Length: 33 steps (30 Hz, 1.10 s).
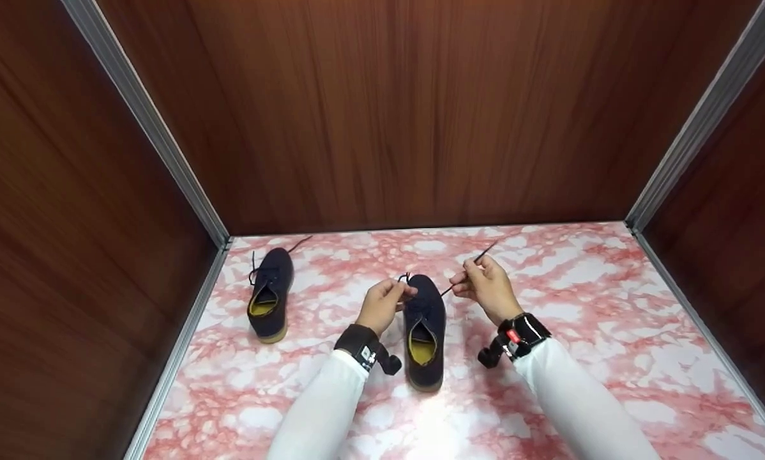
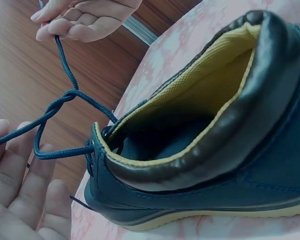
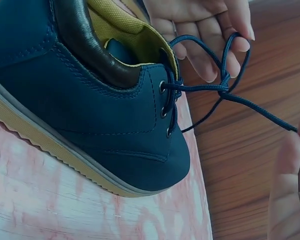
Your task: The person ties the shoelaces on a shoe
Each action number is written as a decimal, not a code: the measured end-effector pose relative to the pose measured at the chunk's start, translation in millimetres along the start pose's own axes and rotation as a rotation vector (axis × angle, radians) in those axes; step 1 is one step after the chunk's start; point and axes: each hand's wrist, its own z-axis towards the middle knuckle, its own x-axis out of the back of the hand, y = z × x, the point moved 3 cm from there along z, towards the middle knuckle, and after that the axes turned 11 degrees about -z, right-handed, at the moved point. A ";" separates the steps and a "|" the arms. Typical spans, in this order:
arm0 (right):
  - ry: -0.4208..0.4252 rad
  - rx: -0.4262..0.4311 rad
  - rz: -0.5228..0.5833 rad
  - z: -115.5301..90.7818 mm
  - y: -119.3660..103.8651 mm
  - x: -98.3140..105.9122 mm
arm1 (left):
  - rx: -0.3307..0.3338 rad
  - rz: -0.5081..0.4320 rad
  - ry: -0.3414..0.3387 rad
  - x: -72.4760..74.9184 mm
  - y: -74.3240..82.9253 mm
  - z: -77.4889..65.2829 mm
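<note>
A dark navy shoe (image 1: 432,308) with a yellow lining stands on the floor between both hands, toe away from me. My left hand (image 1: 382,305), at its left side, pinches one end of the shoelace (image 2: 15,132). To the right, my right hand (image 1: 488,291) holds the other lace end (image 3: 262,114) between thumb and fingers, drawn out taut from the shoe. The two strands cross and twist round each other above the shoe's opening, and a loop (image 3: 246,57) stands by the left fingertips. In the left wrist view the left thumb is out of frame.
Another navy shoe (image 1: 274,275) of the same kind stands at the far left, its lace ends loose. A red-and-white marbled surface (image 1: 587,358) lies under both shoes. Brown wood-grain panels (image 1: 421,115) with grey metal edging (image 1: 159,134) rise at the back and both sides.
</note>
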 end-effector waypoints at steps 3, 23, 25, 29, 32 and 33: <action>-0.021 0.006 -0.007 -0.9 1.2 0.7 | 0.001 -0.004 0.014 -0.3 -1.6 -0.5; -0.028 0.005 -0.162 -5.7 12.7 -6.9 | 0.036 -0.122 -0.009 2.9 -10.4 -2.3; -0.042 0.000 -0.156 -5.7 14.5 -9.8 | 0.037 -0.177 -0.006 3.7 -10.6 -1.9; -0.101 -0.027 -0.039 -6.6 17.2 -17.0 | 0.035 -0.344 0.009 5.3 -9.3 -1.2; -0.127 -0.034 0.067 -7.2 17.1 -22.5 | 0.049 -0.451 0.006 5.6 -7.2 -1.2; -0.123 -0.034 0.093 -7.2 16.9 -24.0 | 0.058 -0.477 -0.001 5.4 -6.6 -1.3</action>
